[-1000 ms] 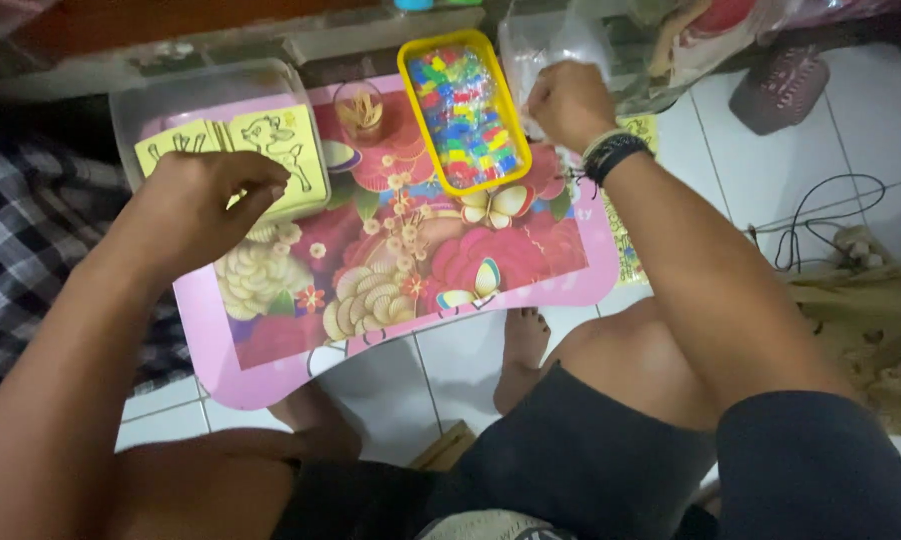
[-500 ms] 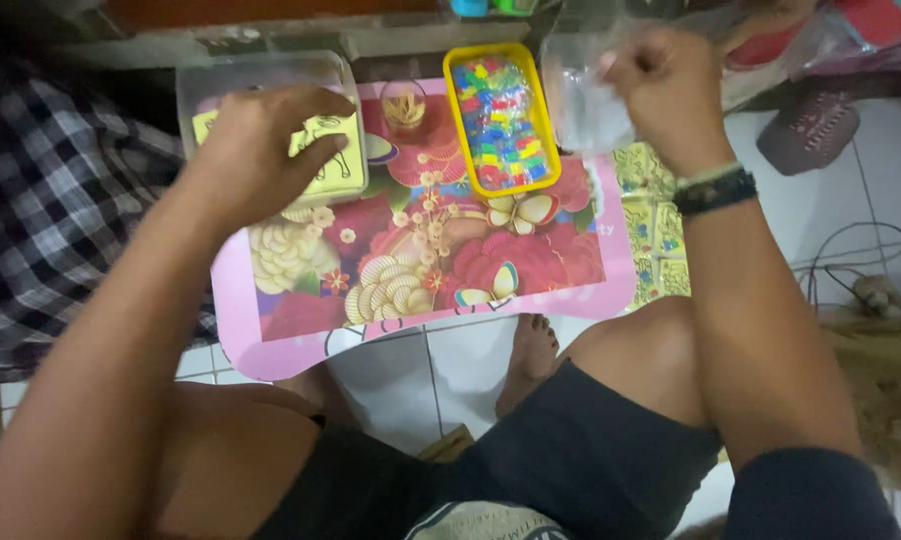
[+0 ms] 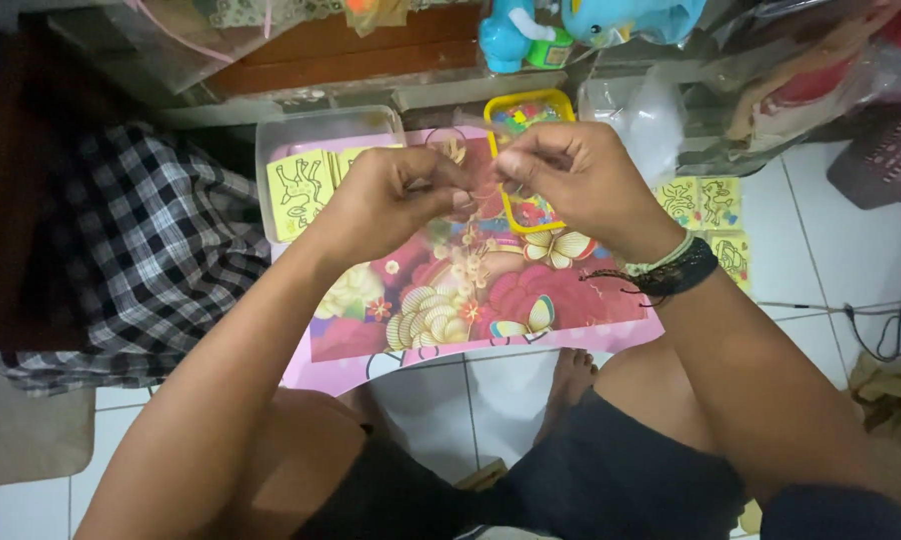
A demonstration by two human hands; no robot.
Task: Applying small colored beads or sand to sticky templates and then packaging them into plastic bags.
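My left hand and my right hand meet fingertip to fingertip above a low pink table with a flowered top. Both pinch a small thin piece of clear plastic, perhaps a little bag; it is barely visible between the fingers. Just behind the hands lies a yellow tray of colourful bits, partly hidden by my right hand. A clear box with yellow picture cards stands at the table's back left, beside my left hand. Dark bracelets circle my right wrist.
A heap of clear plastic bags lies behind the table at right, with more yellow cards on the tiled floor. A checked cloth lies left. Blue toys stand at the back. A cable runs at right. My bare legs are under the table.
My left hand left the card box and my right hand came back from the plastic bags; both have met over the middle of the table. The view has moved closer.
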